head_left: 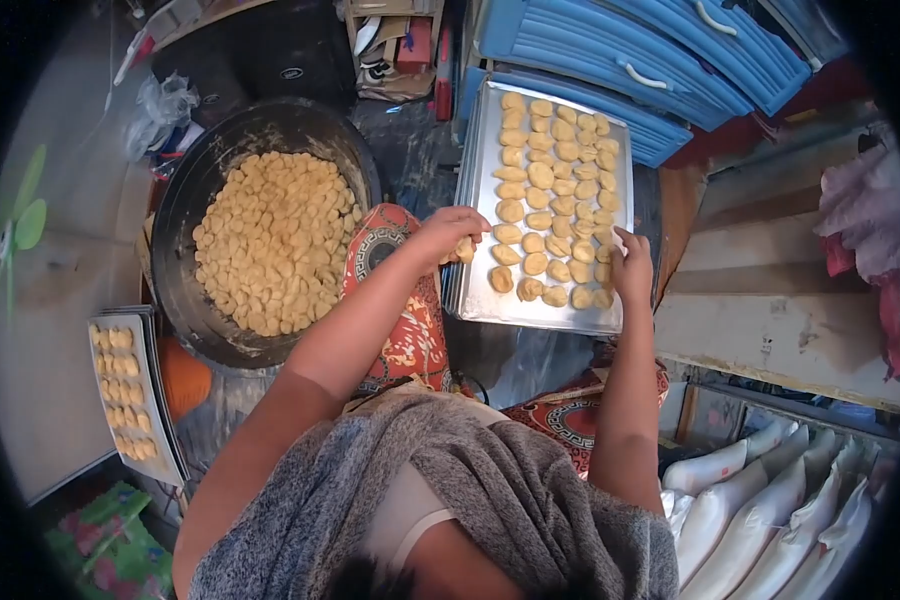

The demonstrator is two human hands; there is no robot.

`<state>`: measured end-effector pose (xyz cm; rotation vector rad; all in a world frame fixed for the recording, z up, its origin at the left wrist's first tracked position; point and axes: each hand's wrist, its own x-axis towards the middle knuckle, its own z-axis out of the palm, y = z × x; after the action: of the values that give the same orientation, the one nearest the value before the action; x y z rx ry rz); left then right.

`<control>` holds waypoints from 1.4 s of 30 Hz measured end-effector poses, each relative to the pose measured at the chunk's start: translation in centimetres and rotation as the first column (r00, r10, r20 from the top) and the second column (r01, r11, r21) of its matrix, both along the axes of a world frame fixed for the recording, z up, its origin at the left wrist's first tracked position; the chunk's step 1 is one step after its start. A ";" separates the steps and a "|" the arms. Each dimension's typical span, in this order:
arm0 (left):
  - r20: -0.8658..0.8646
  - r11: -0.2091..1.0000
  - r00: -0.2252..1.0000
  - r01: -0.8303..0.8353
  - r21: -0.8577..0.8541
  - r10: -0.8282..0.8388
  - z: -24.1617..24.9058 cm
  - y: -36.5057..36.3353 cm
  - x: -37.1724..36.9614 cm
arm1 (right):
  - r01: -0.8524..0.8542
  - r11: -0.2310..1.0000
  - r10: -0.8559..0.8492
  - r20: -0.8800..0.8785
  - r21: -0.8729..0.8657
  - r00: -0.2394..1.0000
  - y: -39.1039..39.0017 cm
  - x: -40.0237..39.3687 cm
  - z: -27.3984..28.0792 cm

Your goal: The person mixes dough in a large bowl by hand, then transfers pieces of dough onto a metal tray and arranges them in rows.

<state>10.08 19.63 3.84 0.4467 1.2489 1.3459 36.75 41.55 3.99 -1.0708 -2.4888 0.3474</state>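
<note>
My left hand point(451, 236) is closed around a few yellowish dough pieces point(464, 250) at the left edge of a metal tray point(482, 300). Rows of small, flattened dough pieces point(535, 264) cover much of that tray. At the tray's right edge is my right hand point(632, 268), with its fingers drawn together close to the end of the rows; what they pinch, if anything, is hidden. A large black tub point(175, 290) to the left holds a heap of similar dough pieces point(275, 240).
More trays are stacked beneath the metal one. Blue slatted drawers point(580, 60) stand behind it. Another tray with dough pieces point(122, 390) is at the lower left. White filled sacks point(760, 510) lie at the lower right, and a plastic bag point(160, 110) sits beyond the tub.
</note>
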 end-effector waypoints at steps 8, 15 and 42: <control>-0.009 1.000 1.000 0.018 0.011 -0.018 -1.4 0.3 -0.1 | 0.060 0.982 -0.059 0.009 -0.177 0.998 5.6 -3.9 0.5; -0.060 0.998 0.997 0.047 -0.041 -0.049 -1.6 1.1 -0.3 | 0.018 0.990 0.009 0.197 -0.138 0.980 9.3 -6.5 -0.2; -0.841 0.590 0.033 -0.727 0.351 0.540 1.0 -5.8 -12.3 | -0.055 0.984 0.030 -0.145 -0.170 0.989 -6.6 -2.8 5.7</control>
<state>-2.25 13.86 4.84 0.5290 2.8074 1.7664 33.98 34.94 9.69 -1.0209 -2.3918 0.6407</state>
